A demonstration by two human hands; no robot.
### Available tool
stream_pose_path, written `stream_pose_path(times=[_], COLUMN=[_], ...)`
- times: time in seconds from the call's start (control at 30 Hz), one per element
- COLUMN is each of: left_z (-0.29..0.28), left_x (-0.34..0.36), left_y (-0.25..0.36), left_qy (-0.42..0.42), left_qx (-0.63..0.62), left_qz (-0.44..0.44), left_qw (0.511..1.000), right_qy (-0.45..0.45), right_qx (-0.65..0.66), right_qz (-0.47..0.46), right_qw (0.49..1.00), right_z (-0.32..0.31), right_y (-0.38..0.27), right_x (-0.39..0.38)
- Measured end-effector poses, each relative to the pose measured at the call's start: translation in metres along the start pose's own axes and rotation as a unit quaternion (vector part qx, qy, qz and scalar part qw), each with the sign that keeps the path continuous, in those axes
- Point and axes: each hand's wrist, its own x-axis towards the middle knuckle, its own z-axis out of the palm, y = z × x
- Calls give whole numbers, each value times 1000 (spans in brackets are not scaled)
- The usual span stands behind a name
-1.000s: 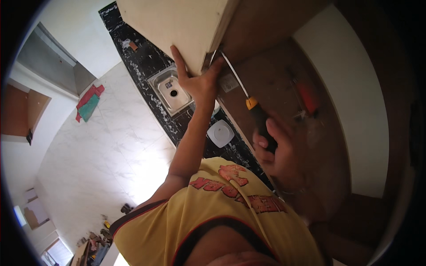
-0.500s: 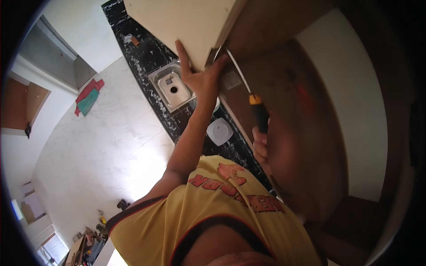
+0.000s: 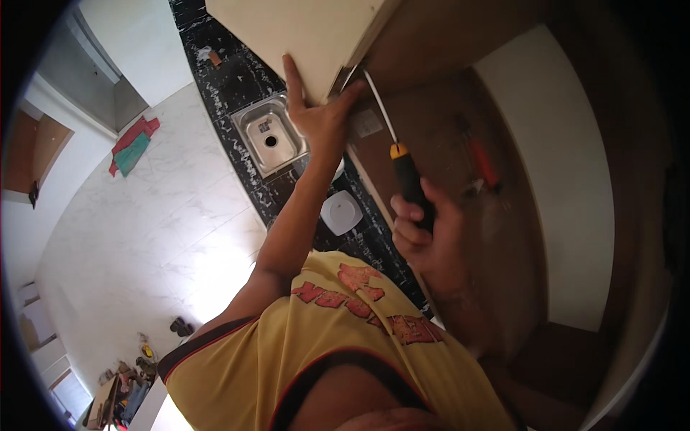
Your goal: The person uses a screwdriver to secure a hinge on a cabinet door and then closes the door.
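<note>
My left hand [image 3: 320, 128] grips the lower edge of a cream cabinet door [image 3: 302, 32], one finger stretched up its face and the thumb near a metal hinge [image 3: 348, 77]. My right hand [image 3: 435, 233] is wrapped round the black and yellow handle of a screwdriver [image 3: 407, 176]. Its long shaft runs up to the hinge area at the door's inner edge. Just where the tip seats is too small to make out. Inside the brown cabinet [image 3: 445, 93], right of the screwdriver, lies a red-handled tool [image 3: 484, 164], perhaps pliers.
Below the door runs a black marbled counter [image 3: 248, 72] with a steel sink [image 3: 260, 133] and a white square dish [image 3: 341, 213]. Red and green cloths [image 3: 133, 152] lie on the pale tiled floor [image 3: 165, 215]. Assorted items [image 3: 126, 391] are heaped at the lower left.
The view has shifted slightly. My right hand and the screwdriver handle show more clearly, the handle more upright. The left hand keeps its hold on the door.
</note>
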Motion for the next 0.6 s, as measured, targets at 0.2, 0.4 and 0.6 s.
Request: stream_pose_path(times=[0.2, 0.4, 0.6], left_z=[0, 1, 0], left_x=[1, 0, 3], left_y=[13, 19, 0], left_qy=[6, 3, -5], left_qx=[16, 62, 24], left_qz=[-1, -7, -5], left_qw=[1000, 998, 1000], right_qy=[0, -19, -27], right_qx=[-485, -337, -118], right_qz=[-388, -222, -82], right_qw=[783, 915, 989], right_z=[-26, -14, -12], right_y=[-18, -8, -7], right_x=[17, 14, 6])
